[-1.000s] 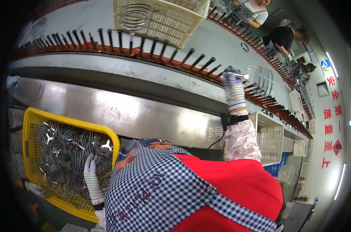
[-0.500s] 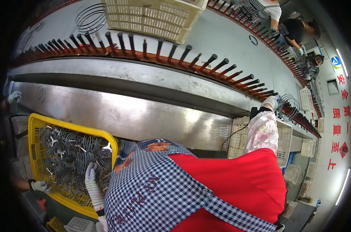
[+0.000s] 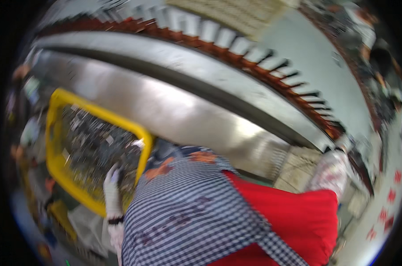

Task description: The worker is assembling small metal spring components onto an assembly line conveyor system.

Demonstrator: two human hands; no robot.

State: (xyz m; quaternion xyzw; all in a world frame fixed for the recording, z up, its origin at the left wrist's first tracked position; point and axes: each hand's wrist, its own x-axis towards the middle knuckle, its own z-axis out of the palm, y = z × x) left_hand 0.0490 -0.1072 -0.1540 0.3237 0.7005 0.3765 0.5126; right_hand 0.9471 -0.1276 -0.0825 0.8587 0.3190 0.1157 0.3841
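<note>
Our gloved left hand (image 3: 113,177) reaches into yellow crate (image 3: 54,164) of metal parts (image 3: 90,146), grip unclear; right hand's state unreadable, blurred far right.

The yellow crate (image 3: 54,133) is a plastic basket with a thick bright rim and rounded corners. It stands low at the person's left side, seen tilted in the blurred picture. It is filled with a tangle of thin dark metal wire parts (image 3: 92,148); the single pieces are too blurred to tell apart.
</note>
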